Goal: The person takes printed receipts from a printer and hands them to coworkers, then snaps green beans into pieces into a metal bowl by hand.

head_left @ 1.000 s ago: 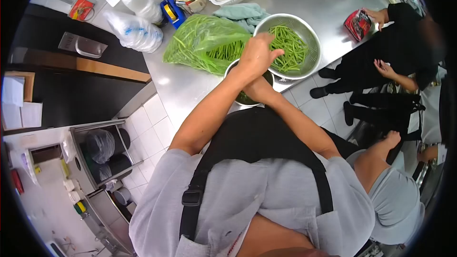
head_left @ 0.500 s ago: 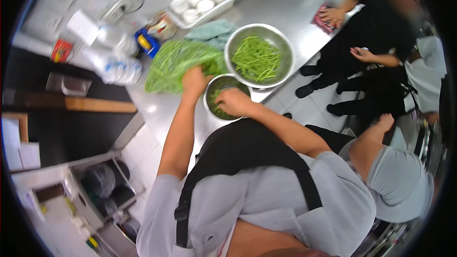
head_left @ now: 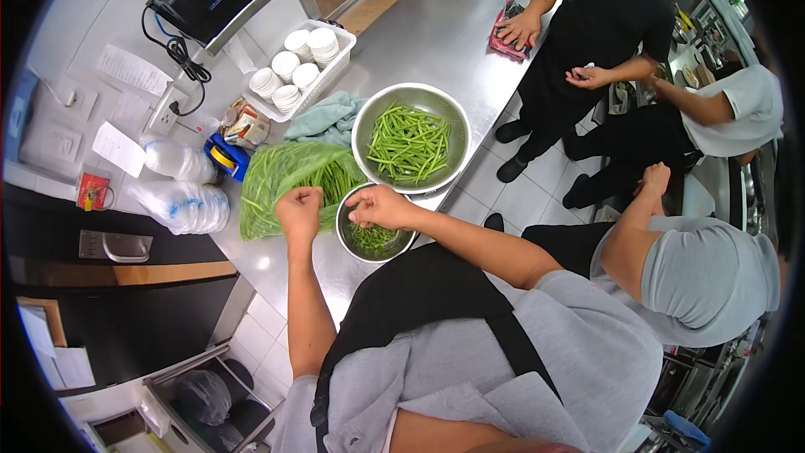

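My left hand (head_left: 299,213) is closed in a pinch at the front of a clear green plastic bag (head_left: 264,201) full of long green beans (head_left: 327,172). What its fingertips hold, if anything, is too small to make out. Over the rim of a small metal bowl (head_left: 342,239), my right hand (head_left: 381,206) has its fingers curled together; their contents cannot be made out. Small green bean pieces (head_left: 373,236) lie in that bowl. Just behind stands a larger metal bowl (head_left: 459,138) holding cut green beans (head_left: 408,144).
A teal cloth (head_left: 327,117) and a white tray (head_left: 345,44) with stacked white cups are behind the bag. A blue tape dispenser (head_left: 226,158) and plastic-wrapped stacks (head_left: 180,205) stand left. Across the counter (head_left: 411,42), a co-worker's hand (head_left: 520,29) rests on a red package (head_left: 509,13).
My left hand has come out of the bag to its front edge. My right hand has lifted from inside the small bowl to above its rim. The camera view has shifted.
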Demonstrator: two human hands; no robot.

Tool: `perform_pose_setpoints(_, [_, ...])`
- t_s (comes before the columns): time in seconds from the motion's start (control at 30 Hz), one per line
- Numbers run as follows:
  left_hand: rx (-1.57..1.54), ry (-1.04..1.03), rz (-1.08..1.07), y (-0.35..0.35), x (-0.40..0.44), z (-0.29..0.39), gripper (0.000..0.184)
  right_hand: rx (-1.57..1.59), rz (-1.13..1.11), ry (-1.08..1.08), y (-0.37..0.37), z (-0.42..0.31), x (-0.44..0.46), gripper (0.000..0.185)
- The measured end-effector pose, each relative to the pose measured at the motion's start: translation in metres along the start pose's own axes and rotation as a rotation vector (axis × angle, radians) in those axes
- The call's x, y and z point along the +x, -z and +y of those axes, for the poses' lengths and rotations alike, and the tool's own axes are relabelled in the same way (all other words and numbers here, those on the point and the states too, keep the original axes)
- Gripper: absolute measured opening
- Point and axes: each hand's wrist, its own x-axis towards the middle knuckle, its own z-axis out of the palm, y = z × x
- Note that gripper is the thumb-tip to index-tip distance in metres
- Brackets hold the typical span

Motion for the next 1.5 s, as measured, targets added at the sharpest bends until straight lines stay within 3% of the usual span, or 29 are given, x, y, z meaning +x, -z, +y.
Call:
perform_pose_setpoints(0.1, [-0.145, 0.134, -0.015, 0.013, -0.014, 0.008, 0.018, 0.172, -0.044, -0.054, 0.003, 0.008, 0.007, 0.043])
perform_pose_setpoints(0.2, [-0.089, 0.23, -0.175, 0.04, -0.049, 0.043, 0.016, 0.402, -0.034, -0.114, -0.001, -0.016, -0.005, 0.053])
perform_pose_setpoints(0.3, [0.003, 0.124, -0.354, 0.047, -0.076, 0.041, 0.016, 0.417, -0.149, -0.082, 0.005, -0.029, -0.01, 0.042])
perform_pose_setpoints(0.47, [-0.14, 0.146, -0.267, 0.039, -0.094, 0.029, 0.013, 0.232, -0.214, -0.066, 0.004, -0.017, -0.009, 0.017])
perform_pose_setpoints(0.63, [-0.159, 0.151, -0.229, 0.033, -0.1, 0.025, 0.016, 0.067, -0.164, -0.049, 0.001, -0.014, -0.01, 0.015])
perform_pose_setpoints(0.77, [0.153, 0.024, -0.293, 0.033, -0.101, 0.045, 0.019, 0.007, -0.245, -0.088, -0.008, -0.03, -0.014, 0.015])
perform_pose_setpoints(1.0, [0.246, 0.051, -0.306, 0.031, -0.099, 0.039, 0.02, -0.321, -0.035, 0.07, -0.008, -0.045, -0.022, 0.014])
perform_pose_setpoints(1.23, [0.283, 0.061, -0.282, 0.035, -0.099, 0.042, 0.02, -0.345, -0.111, 0.051, -0.005, -0.035, -0.02, 0.013])
perform_pose_setpoints(1.33, [0.324, -0.177, -0.228, 0.032, -0.103, 0.051, 0.021, -0.331, -0.147, 0.053, -0.008, -0.035, -0.021, 0.013])
perform_pose_setpoints(1.5, [0.35, -0.088, -0.311, 0.025, -0.098, 0.051, 0.021, -0.347, -0.155, 0.04, -0.012, -0.043, -0.022, 0.013])
